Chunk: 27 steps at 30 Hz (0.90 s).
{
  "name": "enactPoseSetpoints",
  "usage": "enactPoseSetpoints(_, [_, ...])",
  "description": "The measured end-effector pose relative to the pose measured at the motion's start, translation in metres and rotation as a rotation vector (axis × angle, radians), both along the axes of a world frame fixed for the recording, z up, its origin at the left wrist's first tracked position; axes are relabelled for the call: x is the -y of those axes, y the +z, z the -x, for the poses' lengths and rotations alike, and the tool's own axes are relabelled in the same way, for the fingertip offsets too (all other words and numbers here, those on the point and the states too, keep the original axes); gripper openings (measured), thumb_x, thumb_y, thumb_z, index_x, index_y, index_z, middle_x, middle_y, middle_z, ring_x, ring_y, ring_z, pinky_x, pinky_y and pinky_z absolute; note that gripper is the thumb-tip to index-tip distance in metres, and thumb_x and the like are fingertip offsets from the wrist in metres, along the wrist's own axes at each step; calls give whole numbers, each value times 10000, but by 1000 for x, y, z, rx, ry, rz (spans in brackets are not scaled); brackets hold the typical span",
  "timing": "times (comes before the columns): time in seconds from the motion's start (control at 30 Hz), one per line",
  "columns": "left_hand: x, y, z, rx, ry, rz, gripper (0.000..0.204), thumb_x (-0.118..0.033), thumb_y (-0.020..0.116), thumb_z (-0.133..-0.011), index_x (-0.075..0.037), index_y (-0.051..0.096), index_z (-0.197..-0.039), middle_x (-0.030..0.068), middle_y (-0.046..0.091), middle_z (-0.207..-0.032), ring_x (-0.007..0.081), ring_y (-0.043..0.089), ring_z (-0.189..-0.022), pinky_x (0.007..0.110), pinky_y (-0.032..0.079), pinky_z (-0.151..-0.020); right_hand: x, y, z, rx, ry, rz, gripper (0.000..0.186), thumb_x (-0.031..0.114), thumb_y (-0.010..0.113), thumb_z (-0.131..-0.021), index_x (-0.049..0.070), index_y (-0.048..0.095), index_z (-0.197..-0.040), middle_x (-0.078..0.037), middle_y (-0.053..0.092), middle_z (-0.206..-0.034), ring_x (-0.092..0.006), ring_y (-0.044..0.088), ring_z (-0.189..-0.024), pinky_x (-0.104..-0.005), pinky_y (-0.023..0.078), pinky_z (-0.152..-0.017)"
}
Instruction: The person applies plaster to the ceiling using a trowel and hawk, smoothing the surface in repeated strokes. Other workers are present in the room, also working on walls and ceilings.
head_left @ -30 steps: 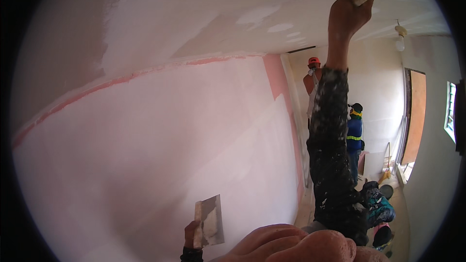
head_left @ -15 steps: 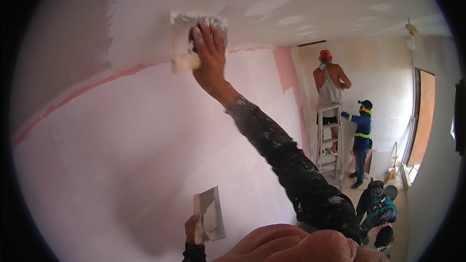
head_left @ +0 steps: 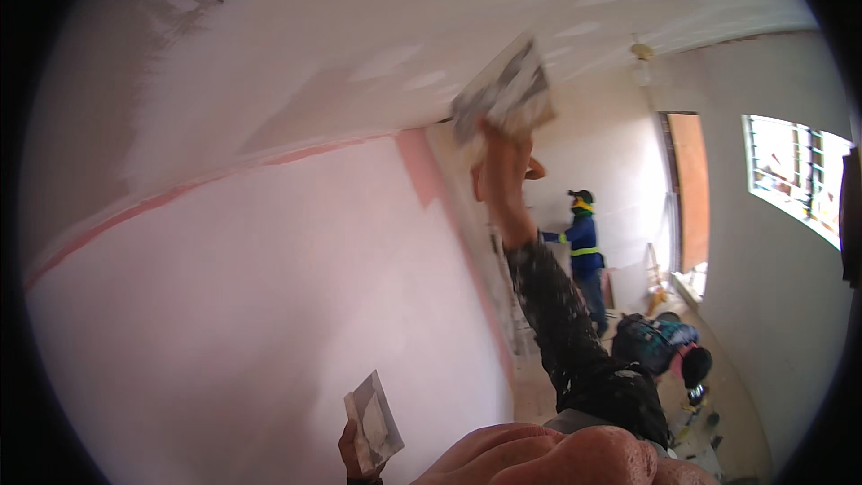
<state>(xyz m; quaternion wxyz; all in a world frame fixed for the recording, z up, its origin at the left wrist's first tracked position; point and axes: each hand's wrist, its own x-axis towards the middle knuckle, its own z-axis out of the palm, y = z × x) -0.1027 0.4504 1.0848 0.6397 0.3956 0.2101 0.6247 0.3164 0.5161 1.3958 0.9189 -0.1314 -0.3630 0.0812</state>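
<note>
My right arm reaches up in a dark, paint-spattered sleeve. My right hand (head_left: 505, 171) is closed on a plastering trowel (head_left: 507, 94), its wide blade smeared with white and grey compound and blurred by motion. The trowel overlaps the view of the ceiling (head_left: 296, 45); I cannot tell whether it touches. Low in front of the wall, my left hand (head_left: 348, 449) grips a second trowel (head_left: 375, 418), with pale compound on its grey blade. Most of the left forearm is out of view. A pink strip (head_left: 180, 193) runs along the top of the whitish wall (head_left: 224, 305).
Behind my raised arm, a person on a stepladder is mostly hidden. A person in blue (head_left: 585, 247) stands beside it, and another person (head_left: 655, 346) bends low nearby. A lamp (head_left: 642, 52) hangs from the ceiling. An orange-brown door (head_left: 689, 189) and a louvred window (head_left: 795, 162) are at the right.
The view has swung right, bringing the window in. My right hand has moved right with its trowel, which is now tilted and shows its smeared face. My left hand still grips the other trowel.
</note>
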Motion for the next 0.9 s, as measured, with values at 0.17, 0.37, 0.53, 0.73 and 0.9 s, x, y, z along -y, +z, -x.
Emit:
enactPoseSetpoints(0.17, [-116, 15, -23, 89, -309, 82, 598, -398, 517, -1031, -52, 394, -1503, 144, 607, -1347, 296, 629, -1180, 447, 542, -991, -11, -125, 13, 110, 209, 36, 328, 168, 694, -901, -37, 637, -1151, -38, 650, -962, -142, 618, -870, -322, 506, -762])
enactPoseSetpoints(0.37, [-176, -1, -47, -97, -408, -11, 561, -383, 529, -1035, -27, 446, -1460, 134, 631, -1282, 279, 649, -1131, 439, 557, -964, 33, -313, 22, -152, 455, 582, 356, 149, 693, -890, -2, 626, -1206, -59, 668, -1029, -171, 644, -915, -354, 515, -811])
enactPoseSetpoints(0.53, [-166, 20, -65, -52, -475, 83, 527, -370, 542, -1036, -8, 494, -1416, 145, 680, -1221, 262, 693, -1035, 403, 585, -906, 57, -383, 43, -382, 526, 729, 475, 80, 707, -857, 8, 573, -1306, -77, 663, -1149, -243, 661, -1047, -404, 534, -894])
enactPoseSetpoints(0.73, [-161, 26, -95, -263, -554, 118, 564, -384, 511, -1057, 11, 466, -1456, 133, 636, -1294, 248, 667, -1103, 402, 567, -939, 88, -357, 17, 57, 51, 877, 259, 89, 743, -887, 43, 700, -1139, -97, 701, -1082, -239, 679, -1022, -361, 531, -913])
enactPoseSetpoints(0.9, [-181, -22, -83, -579, -47, -1118, 519, -350, 568, -1044, 13, 521, -1412, 124, 650, -1276, 158, 632, -1155, 344, 526, -1015, 107, -282, 33, 625, -181, 757, 280, 215, 778, -908, 17, 701, -1090, -103, 705, -1107, -180, 659, -1064, -390, 533, -913])
